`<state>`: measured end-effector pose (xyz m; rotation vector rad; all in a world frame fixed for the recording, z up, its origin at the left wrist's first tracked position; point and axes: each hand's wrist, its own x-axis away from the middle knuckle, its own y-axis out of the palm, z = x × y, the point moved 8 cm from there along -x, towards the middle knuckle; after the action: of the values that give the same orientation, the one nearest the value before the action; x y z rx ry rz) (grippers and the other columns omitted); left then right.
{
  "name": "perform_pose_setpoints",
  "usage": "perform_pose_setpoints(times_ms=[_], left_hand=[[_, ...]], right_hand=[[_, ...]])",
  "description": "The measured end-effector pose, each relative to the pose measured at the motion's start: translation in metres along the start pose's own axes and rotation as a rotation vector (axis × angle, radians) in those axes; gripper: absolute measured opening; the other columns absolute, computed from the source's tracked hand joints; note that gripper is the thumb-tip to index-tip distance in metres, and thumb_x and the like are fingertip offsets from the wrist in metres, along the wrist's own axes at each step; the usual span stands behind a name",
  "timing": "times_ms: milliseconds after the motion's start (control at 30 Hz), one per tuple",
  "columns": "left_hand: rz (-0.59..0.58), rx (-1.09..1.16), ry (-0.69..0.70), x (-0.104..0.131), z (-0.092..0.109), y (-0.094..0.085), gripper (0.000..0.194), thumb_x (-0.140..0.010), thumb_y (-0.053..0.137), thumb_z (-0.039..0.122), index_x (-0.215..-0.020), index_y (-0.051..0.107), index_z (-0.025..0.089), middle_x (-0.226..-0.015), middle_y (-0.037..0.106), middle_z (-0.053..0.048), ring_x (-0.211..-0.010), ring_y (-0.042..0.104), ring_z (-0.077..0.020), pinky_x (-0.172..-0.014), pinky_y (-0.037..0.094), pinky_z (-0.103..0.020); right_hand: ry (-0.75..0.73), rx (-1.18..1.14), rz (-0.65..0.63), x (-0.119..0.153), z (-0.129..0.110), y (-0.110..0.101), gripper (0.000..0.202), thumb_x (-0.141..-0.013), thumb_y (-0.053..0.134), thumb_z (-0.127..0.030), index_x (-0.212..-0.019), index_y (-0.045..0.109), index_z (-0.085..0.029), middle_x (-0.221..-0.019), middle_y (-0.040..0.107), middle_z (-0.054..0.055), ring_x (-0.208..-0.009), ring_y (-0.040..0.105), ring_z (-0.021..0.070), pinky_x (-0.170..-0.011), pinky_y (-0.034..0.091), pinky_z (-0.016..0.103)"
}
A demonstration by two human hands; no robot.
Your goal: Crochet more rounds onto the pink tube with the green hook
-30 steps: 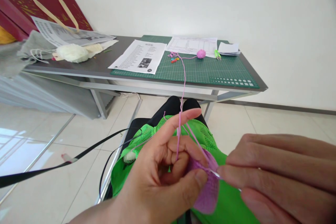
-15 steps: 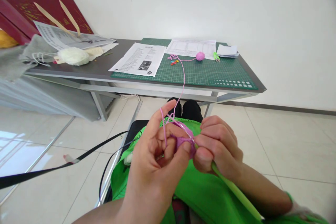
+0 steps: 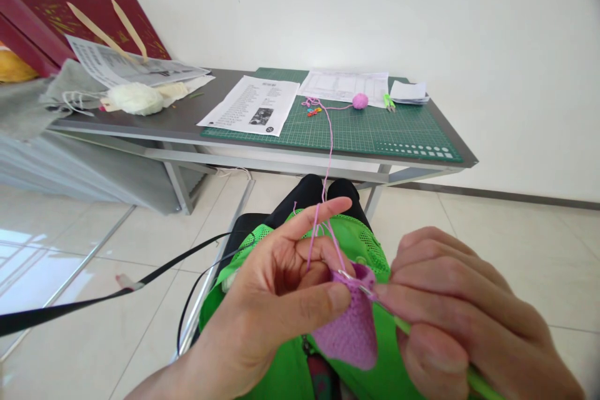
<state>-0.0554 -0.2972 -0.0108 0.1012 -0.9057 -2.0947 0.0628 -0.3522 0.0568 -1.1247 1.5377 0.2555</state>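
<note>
My left hand [image 3: 290,287] pinches the upper edge of a pink crochet piece [image 3: 351,331] between thumb and fingers. Pink yarn [image 3: 313,231] loops over its raised index finger and runs up to the table. In my right hand [image 3: 459,306] is a crochet hook [image 3: 402,324] with a green handle and a metal shaft. The hook's tip lies at the top edge of the crochet piece, close to my left thumb, with yarn at it. The pink piece hangs down over the green garment on my lap.
On the table, a green cutting mat [image 3: 347,131] bears a pink yarn ball [image 3: 360,101], printed sheets [image 3: 253,106], small coloured stitch markers [image 3: 314,112] and green-handled snips [image 3: 389,102]. White yarn [image 3: 138,99] and dark red bags [image 3: 94,19] are at the left. A black strap [image 3: 94,306] crosses the lower left.
My right hand has moved right and nearer, showing more of the hook. The crochet piece now hangs down in fuller view. My left index finger has tilted to the right.
</note>
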Motion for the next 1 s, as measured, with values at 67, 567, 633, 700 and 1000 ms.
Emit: perform_pose_setpoints(times_ms=[67,567,633,700,1000], left_hand=[[-0.027,0.018,0.0,0.001,0.001,0.003,0.06,-0.085,0.087,0.022,-0.141,0.068,0.033,-0.084,0.065,0.001,-0.062,0.037,-0.0076,-0.063,0.041,-0.021],[-0.023,-0.103,0.05,-0.001,0.003,0.004,0.051,-0.09,0.082,0.02,-0.137,0.071,0.037,-0.07,0.049,0.006,-0.059,0.029,-0.0085,-0.057,0.025,-0.023],[-0.081,-0.11,0.03,-0.002,0.002,0.007,0.05,-0.092,0.08,0.021,-0.138,0.07,0.038,-0.078,0.057,0.004,-0.058,0.029,-0.0085,-0.055,0.024,-0.024],[-0.111,-0.104,0.0,-0.001,0.0,0.009,0.05,-0.092,0.08,0.023,-0.139,0.069,0.039,-0.079,0.057,0.004,-0.058,0.027,-0.0084,-0.054,0.023,-0.025],[-0.057,-0.115,-0.092,0.001,0.0,0.006,0.057,-0.084,0.087,0.027,-0.138,0.068,0.032,-0.066,0.041,0.008,-0.055,0.026,-0.009,-0.054,0.029,-0.023]], right_hand=[[0.076,0.012,-0.012,-0.003,0.003,-0.006,0.038,-0.113,0.043,-0.037,-0.083,0.06,-0.021,-0.06,0.061,-0.006,-0.051,0.056,0.0099,-0.058,0.052,0.031],[0.177,-0.203,-0.281,-0.017,0.016,-0.011,0.045,-0.114,0.04,-0.04,-0.075,0.053,-0.023,-0.057,0.055,-0.009,-0.05,0.051,0.0074,-0.056,0.052,0.026],[0.212,-0.224,-0.248,-0.015,0.017,-0.01,0.043,-0.114,0.04,-0.042,-0.078,0.056,-0.024,-0.06,0.056,-0.008,-0.052,0.051,0.0076,-0.055,0.051,0.027],[0.214,-0.175,-0.21,-0.013,0.016,-0.009,0.041,-0.113,0.042,-0.042,-0.08,0.056,-0.024,-0.061,0.055,-0.008,-0.052,0.05,0.0079,-0.055,0.049,0.027],[0.264,-0.082,-0.178,-0.016,0.016,0.003,0.038,-0.109,0.053,-0.031,-0.073,0.059,-0.019,-0.063,0.059,-0.005,-0.056,0.053,0.0073,-0.053,0.048,0.021]])
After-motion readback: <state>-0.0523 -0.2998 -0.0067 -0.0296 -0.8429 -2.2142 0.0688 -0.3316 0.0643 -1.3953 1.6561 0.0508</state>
